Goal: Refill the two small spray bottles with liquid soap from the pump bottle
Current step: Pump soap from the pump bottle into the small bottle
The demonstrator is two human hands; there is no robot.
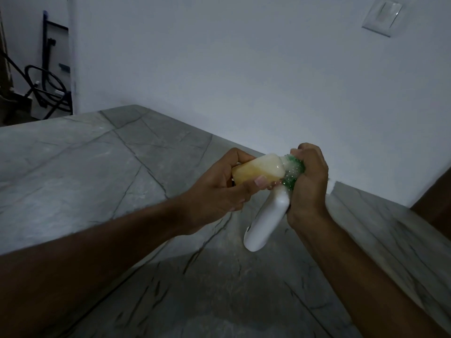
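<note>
the left hand [217, 191] curls around a small bottle [256, 172] of yellowish liquid, held on its side above a grey veined stone countertop [97, 167]. the right hand [308, 181] grips a green studded piece [294, 172] at the bottle's mouth, with a white spray head [266, 220] angling down from it. a white wall [244, 69] stands behind, with a light switch [382, 17] at upper right.

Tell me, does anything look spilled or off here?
No spill shows on the counter. The left hand grips a small bottle of yellowish liquid lying sideways, its mouth against a green part in the right hand, which also holds a white bottle. Dim and blurred; drips cannot be ruled out.
</note>
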